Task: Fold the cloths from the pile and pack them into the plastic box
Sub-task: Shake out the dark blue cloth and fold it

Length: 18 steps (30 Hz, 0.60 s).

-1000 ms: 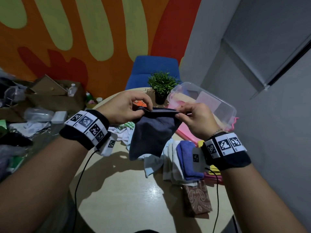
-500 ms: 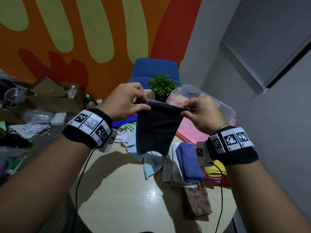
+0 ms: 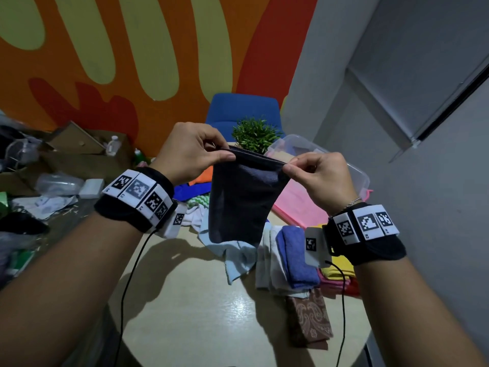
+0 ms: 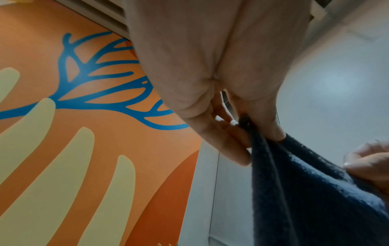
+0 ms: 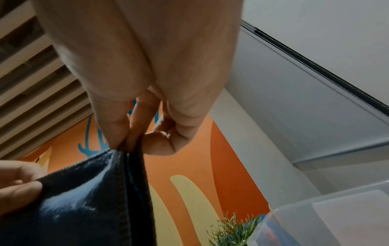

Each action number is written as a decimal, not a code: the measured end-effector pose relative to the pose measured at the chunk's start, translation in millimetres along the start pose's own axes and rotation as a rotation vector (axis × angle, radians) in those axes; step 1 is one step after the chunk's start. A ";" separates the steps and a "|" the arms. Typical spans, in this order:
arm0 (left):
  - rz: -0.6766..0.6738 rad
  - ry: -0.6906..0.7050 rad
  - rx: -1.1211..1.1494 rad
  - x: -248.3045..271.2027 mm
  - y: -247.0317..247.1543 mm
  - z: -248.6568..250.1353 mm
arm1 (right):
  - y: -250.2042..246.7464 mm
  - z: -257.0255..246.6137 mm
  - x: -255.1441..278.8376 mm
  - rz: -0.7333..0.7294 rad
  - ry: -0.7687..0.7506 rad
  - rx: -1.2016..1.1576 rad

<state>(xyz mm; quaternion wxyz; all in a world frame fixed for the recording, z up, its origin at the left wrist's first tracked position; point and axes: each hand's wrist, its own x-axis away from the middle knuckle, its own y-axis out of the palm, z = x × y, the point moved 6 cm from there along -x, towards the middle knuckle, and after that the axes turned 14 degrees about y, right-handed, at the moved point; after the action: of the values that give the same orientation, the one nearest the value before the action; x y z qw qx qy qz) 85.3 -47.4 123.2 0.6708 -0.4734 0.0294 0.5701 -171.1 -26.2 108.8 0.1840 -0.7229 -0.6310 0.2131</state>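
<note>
Fingers [image 3: 225, 156] of your left hand [image 3: 189, 152] are pinching one top corner of the dark navy cloth [image 3: 242, 200], thumb pressing it against the fingertips, and your right hand [image 3: 321, 178] is pinching the opposite top corner the same way. You're holding that cloth doubled over and stretched between both hands, its top edge sagging slightly, the rest hanging down in the air above the counter [image 3: 201, 313].

Working down by size: the round, pale counter is carrying everything below. At its far right the clear plastic box [image 3: 352, 168] is sitting open, with its pink lid [image 3: 299, 205] lying just beside it toward you. The unsorted pile [image 3: 195, 202] is lying behind and under the hanging cloth, mixing orange, blue, white and green-striped pieces, with a pale blue cloth [image 3: 238, 258] trailing out toward you. Folded pieces are lining up to your right: a white folded stack [image 3: 267, 258] with a blue folded cloth [image 3: 296, 255] resting on it, then yellow and pink folded cloths [image 3: 338, 271] by your right wrist, and a brown paisley cloth [image 3: 309, 321] nearest you. A small potted plant [image 3: 254, 133] is standing behind the navy cloth, next to the box.

From both wrist views, you're gripping right at the hemmed edge, fabric bunching between thumb and fingers.
</note>
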 end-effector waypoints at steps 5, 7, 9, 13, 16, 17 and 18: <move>0.018 -0.049 0.092 -0.1 0.9 3.3 | 1.3 2.1 -2.3 0.019 -0.003 -0.004; 0.035 -0.055 0.122 0.4 0.2 2.5 | 0.3 2.7 -2.8 0.017 0.006 0.004; 0.050 -0.056 0.139 1.2 -0.5 2.1 | -0.7 0.2 -1.6 0.026 -0.025 0.024; 0.009 -0.080 0.121 3.6 1.0 -1.5 | 2.5 -4.8 2.4 0.008 -0.114 0.081; -0.072 -0.079 0.138 12.3 7.9 -7.4 | 12.6 -4.0 11.5 -0.008 -0.193 0.236; -0.091 -0.095 0.158 16.9 10.4 -10.6 | 16.2 -1.6 14.7 -0.019 -0.191 0.249; -0.099 -0.121 0.183 21.3 12.7 -13.3 | 19.1 1.0 17.8 -0.039 -0.178 0.232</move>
<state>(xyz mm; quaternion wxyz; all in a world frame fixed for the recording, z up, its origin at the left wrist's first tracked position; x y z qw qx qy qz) 89.3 -41.9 95.9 0.7392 -0.3758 0.0174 0.5586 -153.7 -11.1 96.4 0.2137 -0.6626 -0.6300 0.3442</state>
